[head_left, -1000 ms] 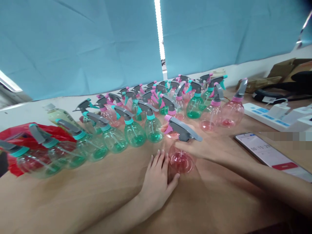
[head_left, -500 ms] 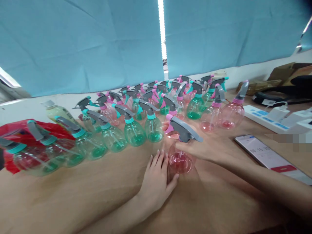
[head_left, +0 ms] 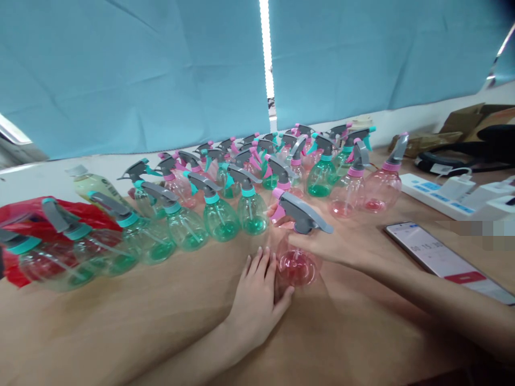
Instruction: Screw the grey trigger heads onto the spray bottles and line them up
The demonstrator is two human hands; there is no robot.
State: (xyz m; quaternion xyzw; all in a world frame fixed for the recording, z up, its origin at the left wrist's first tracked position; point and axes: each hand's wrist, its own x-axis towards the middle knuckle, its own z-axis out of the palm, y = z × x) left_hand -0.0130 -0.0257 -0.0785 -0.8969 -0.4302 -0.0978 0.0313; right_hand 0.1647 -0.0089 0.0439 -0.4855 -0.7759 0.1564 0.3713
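Note:
A pink see-through spray bottle (head_left: 298, 267) with a grey and pink trigger head stands upright on the table in front of me. My right hand (head_left: 301, 238) is closed around its neck, below the trigger head, and its fingers partly show on the far side. Flat on the table, just left of the bottle's base, lies my left hand (head_left: 259, 292) with fingers stretched out and its thumb close to the base. A green spray bottle (head_left: 252, 214) with a turquoise collar stands just beyond, the nearest of a row running left.
Behind are several more pink and green spray bottles (head_left: 322, 177). A phone (head_left: 438, 254) with a timer lies at right, near a white power strip (head_left: 430, 195). At left are a red plastic bag (head_left: 100, 217) and a pale labelled bottle (head_left: 94, 185). A blue sheet (head_left: 161, 80) hangs at the back.
Both hands and the pink spray bottle keep nearly the same place. The whole view has shifted very slightly.

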